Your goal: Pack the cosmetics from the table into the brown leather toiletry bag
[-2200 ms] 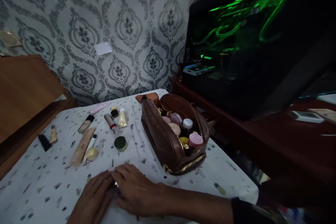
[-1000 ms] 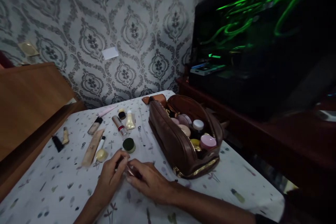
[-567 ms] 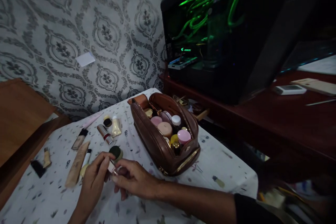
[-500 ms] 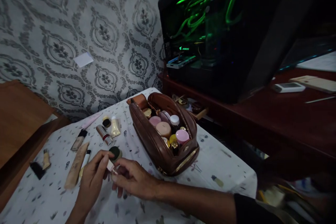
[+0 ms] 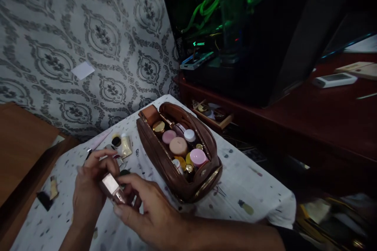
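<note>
A small, shiny pinkish cosmetic bottle [image 5: 110, 185] with square sides is held in front of me, tilted, above the cloth. My right hand [image 5: 153, 204] grips its lower end between thumb and fingers. On its other side my left hand [image 5: 91, 190] curls its fingers around the back of it, partly hidden by the bottle. A dark green round lid [image 5: 125, 172] shows just behind the fingers. Right of my hands stands an unzipped brown makeup bag [image 5: 159, 164], filled with jars and bottles, among them a pink-lidded jar [image 5: 198, 157] and a beige-lidded one [image 5: 178, 146].
On the patterned tablecloth [image 5: 241, 180] lie a cream tube [image 5: 126, 145], a small dark-topped jar [image 5: 116, 140], a small beige tube [image 5: 53, 188] and a black item [image 5: 44, 200]. A computer case [image 5: 235, 39] stands on the dark red desk [image 5: 318, 117] beyond.
The pinkish bottle has turned so its shiny flat end faces me. Both hands have come nearer and now cover several of the tubes. The view has shifted slightly.
</note>
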A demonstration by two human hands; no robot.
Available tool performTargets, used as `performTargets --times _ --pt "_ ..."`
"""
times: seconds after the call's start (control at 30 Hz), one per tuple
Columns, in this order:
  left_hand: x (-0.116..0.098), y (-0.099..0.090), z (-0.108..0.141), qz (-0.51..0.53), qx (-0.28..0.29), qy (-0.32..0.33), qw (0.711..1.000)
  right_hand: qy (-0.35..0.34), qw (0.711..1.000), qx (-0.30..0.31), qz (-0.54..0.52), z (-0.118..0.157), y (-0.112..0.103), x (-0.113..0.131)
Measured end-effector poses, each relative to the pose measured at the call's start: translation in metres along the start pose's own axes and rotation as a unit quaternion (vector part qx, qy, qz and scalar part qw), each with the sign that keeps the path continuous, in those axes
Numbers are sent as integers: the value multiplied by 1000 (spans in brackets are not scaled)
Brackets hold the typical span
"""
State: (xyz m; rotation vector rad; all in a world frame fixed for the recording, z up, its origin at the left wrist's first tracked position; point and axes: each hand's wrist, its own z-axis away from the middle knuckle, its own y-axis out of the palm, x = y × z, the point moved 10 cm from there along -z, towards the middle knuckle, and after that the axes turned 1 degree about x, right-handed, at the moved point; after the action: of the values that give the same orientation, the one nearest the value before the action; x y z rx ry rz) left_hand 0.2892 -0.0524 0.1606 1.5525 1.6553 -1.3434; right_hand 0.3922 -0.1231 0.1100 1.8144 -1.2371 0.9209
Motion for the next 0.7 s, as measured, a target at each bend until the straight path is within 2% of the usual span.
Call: performTargets --times 0.1,0.17,0.23,0.33,0.4,0.53,0.6,0.7 --pt "-13 19 -16 15 9 37 999 12 1000 10 -23 4 -4 15" --pt "-23 34 -28 -51 12 82 995 29 998 13 -49 6 -10 27" --pt "-32 54 -40 -144 35 139 979 34 996 1 -78 5 -23 43" --pt "-39 93 -49 -220 147 231 936 20 996 -11 -87 -4 -52 72" --pt "-37 108 -50 -238 202 264 913 13 998 -28 -51 -16 -79 87" --pt "-25 109 -47 -239 223 261 909 22 994 -79 68 -42 -134 95" --pt "-18 106 -41 -233 218 256 912 36 989 -73 120 -55 -149 89" --pt "-9 101 -36 -227 202 250 919 62 972 -61 217 -75 -159 76"
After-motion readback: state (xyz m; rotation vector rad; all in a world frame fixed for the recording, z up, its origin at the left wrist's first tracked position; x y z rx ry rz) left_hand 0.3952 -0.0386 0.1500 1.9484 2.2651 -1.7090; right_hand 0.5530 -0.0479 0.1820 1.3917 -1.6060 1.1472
